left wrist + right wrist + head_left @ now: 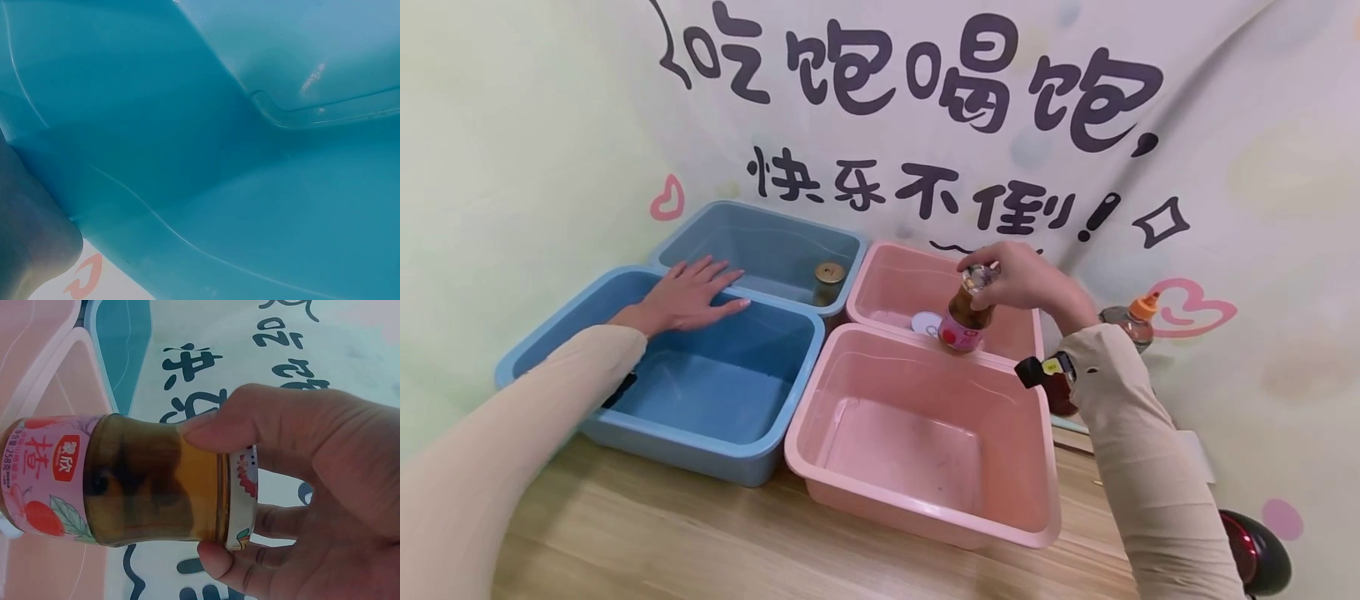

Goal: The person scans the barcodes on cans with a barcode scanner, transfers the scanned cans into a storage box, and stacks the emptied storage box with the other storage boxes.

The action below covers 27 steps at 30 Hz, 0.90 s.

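My right hand (1028,275) grips a glass jar (962,323) round its neck and lid, above the rim between the two pink bins. In the right wrist view the jar's pink label (53,478) shows a red fruit, and the contents are brownish. My left hand (685,298) lies with straight, spread fingers at the rim between the front blue bin (685,446) and the back blue bin (760,218). Below the jar are the front pink bin (917,508) and the back pink bin (898,258).
A gold-topped can (829,282) stands in the back blue bin. A white round piece (927,323) is in the back pink bin. Right of the bins, an orange-capped bottle (1131,321) stands partly behind my sleeve. A black device (1258,554) with a red light is at the lower right.
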### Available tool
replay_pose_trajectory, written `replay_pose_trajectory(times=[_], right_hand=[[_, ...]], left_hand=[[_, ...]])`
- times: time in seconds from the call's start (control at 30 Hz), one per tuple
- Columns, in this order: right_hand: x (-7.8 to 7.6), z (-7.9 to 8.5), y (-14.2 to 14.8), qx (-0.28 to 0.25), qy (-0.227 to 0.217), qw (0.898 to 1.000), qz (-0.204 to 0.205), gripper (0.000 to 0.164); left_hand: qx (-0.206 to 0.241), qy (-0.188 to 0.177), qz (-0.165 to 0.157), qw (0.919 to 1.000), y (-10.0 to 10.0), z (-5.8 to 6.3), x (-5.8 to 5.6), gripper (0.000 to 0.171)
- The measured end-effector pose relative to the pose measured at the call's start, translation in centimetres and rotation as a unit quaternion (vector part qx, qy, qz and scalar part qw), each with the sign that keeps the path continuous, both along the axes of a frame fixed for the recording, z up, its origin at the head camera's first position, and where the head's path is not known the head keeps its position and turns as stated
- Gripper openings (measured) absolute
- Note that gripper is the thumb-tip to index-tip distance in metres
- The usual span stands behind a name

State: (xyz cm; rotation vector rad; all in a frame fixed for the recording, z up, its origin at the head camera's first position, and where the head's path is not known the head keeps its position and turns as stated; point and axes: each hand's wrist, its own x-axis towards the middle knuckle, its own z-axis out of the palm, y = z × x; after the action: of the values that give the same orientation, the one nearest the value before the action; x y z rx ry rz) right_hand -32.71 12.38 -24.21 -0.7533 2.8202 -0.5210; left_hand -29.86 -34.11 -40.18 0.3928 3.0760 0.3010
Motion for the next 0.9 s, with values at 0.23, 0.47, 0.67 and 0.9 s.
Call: replay_pose_trajectory(times=[0.23, 0.47, 0.67, 0.9], right_hand=[[-1.1, 0.4, -2.4, -0.017, -0.005, 1.0, 0.002, 0.047], [-1.8, 1.2, -5.3, -0.033, -0.015, 0.999, 0.008, 0.05], [-2.4, 1.4, -8.0, -0.042, -0.026, 0.999, 0.001, 0.051], [-3.3, 1.3, -10.7, -0.045, -0.014, 0.999, 0.021, 0.049]], left_hand=[[0.0, 0.003, -0.001, 1.0, 0.2, 0.2, 0.1, 0.077], [-0.001, 0.004, 0.0, 1.0, 0.2, 0.3, 0.2, 0.075], [-0.006, 0.008, -0.003, 0.9999, 0.0, 0.3, 0.1, 0.068], [-0.004, 0.005, -0.002, 1.0, 0.1, 0.3, 0.1, 0.066]])
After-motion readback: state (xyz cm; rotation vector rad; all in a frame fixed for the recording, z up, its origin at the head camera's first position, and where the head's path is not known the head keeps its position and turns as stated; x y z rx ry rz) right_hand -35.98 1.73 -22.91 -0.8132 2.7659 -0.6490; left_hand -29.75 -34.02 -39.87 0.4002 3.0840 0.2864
